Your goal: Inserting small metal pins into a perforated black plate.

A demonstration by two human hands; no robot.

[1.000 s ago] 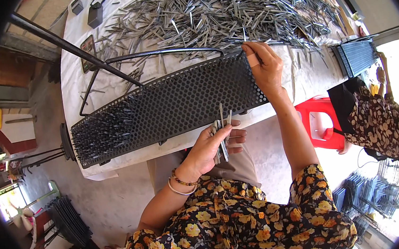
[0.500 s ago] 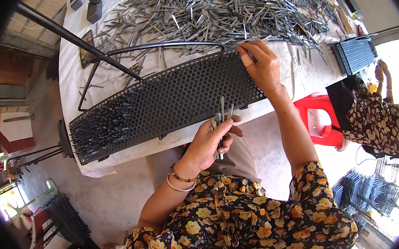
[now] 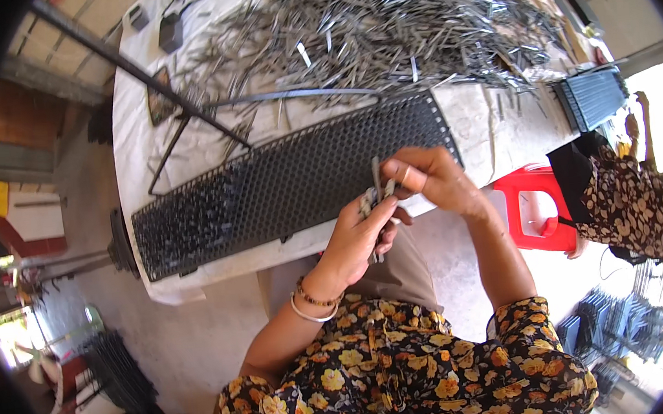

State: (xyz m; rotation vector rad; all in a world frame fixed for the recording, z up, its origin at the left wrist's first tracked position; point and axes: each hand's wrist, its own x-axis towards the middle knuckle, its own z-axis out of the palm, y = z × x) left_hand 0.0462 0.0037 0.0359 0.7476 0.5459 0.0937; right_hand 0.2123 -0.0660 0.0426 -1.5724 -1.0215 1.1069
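A small bundle of thin grey metal strips (image 3: 373, 197) stood nearly upright, pinched in the left hand (image 3: 358, 236) with the fingers closed around its lower part and its bottom ends poking out below the palm. The right hand (image 3: 428, 179) met it from the right, fingertips touching the upper ends of the strips. The bundle hung over the near edge of a long black perforated tray (image 3: 267, 189), which lay slanted across the bench (image 3: 144, 137), its left part densely filled with upright metal pieces and its right part showing bare holes. Beyond the tray, a large loose heap of like metal strips (image 3: 394, 20) covered the far side of the bench.
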